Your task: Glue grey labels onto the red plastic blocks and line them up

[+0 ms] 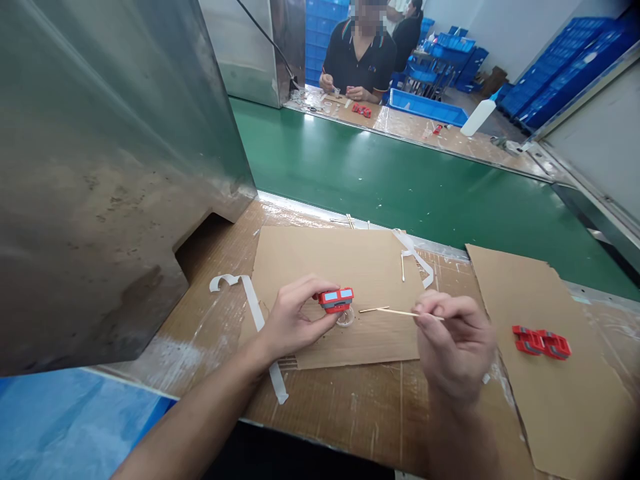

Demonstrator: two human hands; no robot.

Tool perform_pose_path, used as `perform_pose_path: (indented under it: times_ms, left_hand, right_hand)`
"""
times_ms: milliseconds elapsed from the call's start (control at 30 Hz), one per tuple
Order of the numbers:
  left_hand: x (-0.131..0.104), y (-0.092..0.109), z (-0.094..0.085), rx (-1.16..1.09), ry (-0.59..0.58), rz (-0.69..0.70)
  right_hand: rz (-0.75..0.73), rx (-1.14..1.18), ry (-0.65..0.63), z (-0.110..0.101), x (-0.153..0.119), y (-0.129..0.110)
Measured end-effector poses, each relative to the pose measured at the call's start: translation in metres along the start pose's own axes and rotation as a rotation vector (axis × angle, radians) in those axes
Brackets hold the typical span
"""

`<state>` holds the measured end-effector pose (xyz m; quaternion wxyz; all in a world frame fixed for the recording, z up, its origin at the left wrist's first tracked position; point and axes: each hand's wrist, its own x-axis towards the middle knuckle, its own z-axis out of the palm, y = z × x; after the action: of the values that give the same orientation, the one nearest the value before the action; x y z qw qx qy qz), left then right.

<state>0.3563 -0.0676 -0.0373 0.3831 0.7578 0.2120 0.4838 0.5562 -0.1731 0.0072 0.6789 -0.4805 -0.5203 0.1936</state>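
Observation:
My left hand pinches a small red-and-grey plastic toy part with two light-blue windows, held above the cardboard sheet. Between the thumb and fingers of my right hand is a thin wooden stick, its tip pointing left, apart from the toy part. Just below the toy part sits a small clear round dish, partly hidden by it. A short, darker stick lies on the cardboard near the held stick's tip. A cotton swab lies farther back.
Several red toy parts lie on a second cardboard sheet at right. White tape strips flank the work area. A green conveyor belt runs behind; a co-worker sits beyond it. A metal housing stands at left.

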Motion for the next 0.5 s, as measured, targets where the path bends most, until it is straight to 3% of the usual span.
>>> perform_pose_path:
  times_ms: [100,200,333,400,433,500]
  left_hand:
    - [0.001,-0.006,-0.003,0.013,0.029,-0.019]
    - [-0.001,-0.013,-0.006,0.041,0.039,-0.050]
    - [-0.004,-0.021,-0.010,0.064,0.052,-0.071]
    - [-0.004,-0.022,-0.010,-0.014,0.085,-0.130]
    - [-0.004,-0.022,-0.010,-0.071,0.110,-0.188]
    - [-0.003,-0.019,-0.011,-0.171,0.175,-0.339]
  right_hand:
    - [-0.069,-0.206,-0.239,-0.011,0.005,0.001]
    - [-0.096,-0.463,-0.538,0.000,0.002,0.016]
    - [-0.213,-0.658,-0.726,0.017,-0.002,0.031]
    - [-0.222,-0.657,-0.741,0.003,0.001,0.024]
    - [-0.203,-0.660,-0.681,-0.012,0.003,0.017]
    - [-0.130,-0.737,-0.421,-0.054,0.002,-0.003]
